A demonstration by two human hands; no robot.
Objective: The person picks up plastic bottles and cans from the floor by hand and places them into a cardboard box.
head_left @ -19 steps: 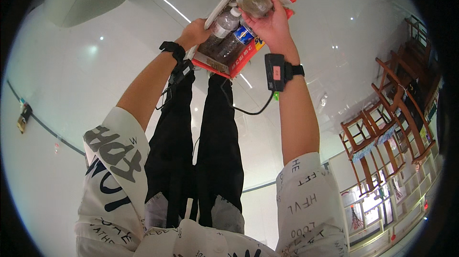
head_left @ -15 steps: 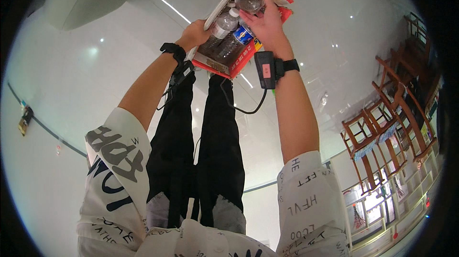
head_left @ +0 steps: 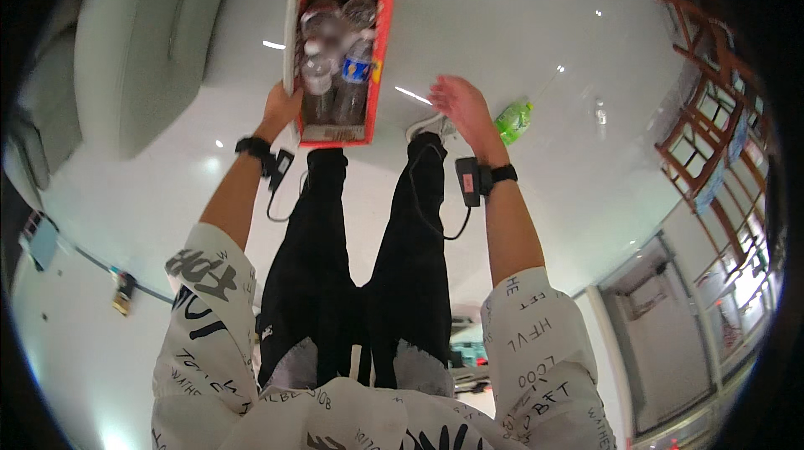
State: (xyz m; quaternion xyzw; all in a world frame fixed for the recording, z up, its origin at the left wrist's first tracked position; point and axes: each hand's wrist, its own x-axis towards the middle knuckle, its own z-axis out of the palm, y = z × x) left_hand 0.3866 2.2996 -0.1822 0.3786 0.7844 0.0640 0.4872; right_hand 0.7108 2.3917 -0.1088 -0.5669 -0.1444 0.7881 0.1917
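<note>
A red cardboard box with several clear plastic bottles lying in it sits on the glossy white floor ahead of my feet. My left hand grips the box's near left corner. Holding nothing, my right hand hovers to the right of the box with its fingers apart. A green bottle lies on the floor just right of that hand, apart from it. Both wrists carry black strapped devices with cables.
My black-trousered legs stretch toward the box. A pale rounded seat or counter stands at the left. Wooden chairs stand at the right edge, with a doorway or panel at the lower right.
My right hand has let go of the bottle it held over the box and swung out to the right, now open. The view has tilted, so the box looks upright and farther off.
</note>
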